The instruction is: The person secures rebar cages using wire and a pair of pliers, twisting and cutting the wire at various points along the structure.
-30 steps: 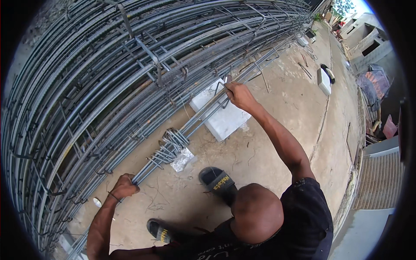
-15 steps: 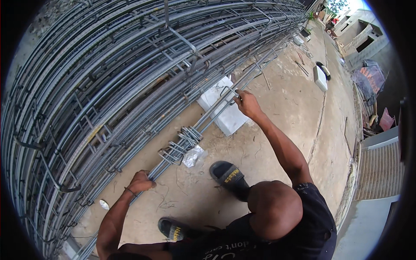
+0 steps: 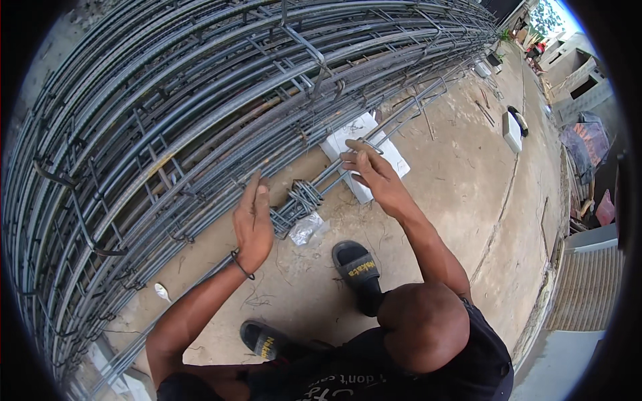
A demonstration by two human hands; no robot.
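Note:
My left hand (image 3: 254,220) is raised over the near part of a long pair of steel rebars, fingers stretched out, with nothing I can make out in its grasp. A thin dark band circles that wrist. A cluster of bent rebar stirrups (image 3: 302,200) is bunched around the bars, just right of this hand. Farther along, my right hand (image 3: 376,175) hovers by the rebars (image 3: 394,127) with its fingers spread; a single stirrup partly shows behind its fingertips. Beneath the bars there lies a white block (image 3: 393,160).
Stacked rebar cages (image 3: 180,134) fill the left and far side, with bar ends and hooks sticking out. A crumpled clear plastic bag (image 3: 307,228) lies by the stirrups. My sandalled feet (image 3: 358,267) stand on the concrete floor. Another white block (image 3: 511,131) sits at far right.
Both hands have let go of the rebars. My left hand has moved up and right toward the stirrups, and my right hand has opened and dropped slightly nearer. The view has shifted a little.

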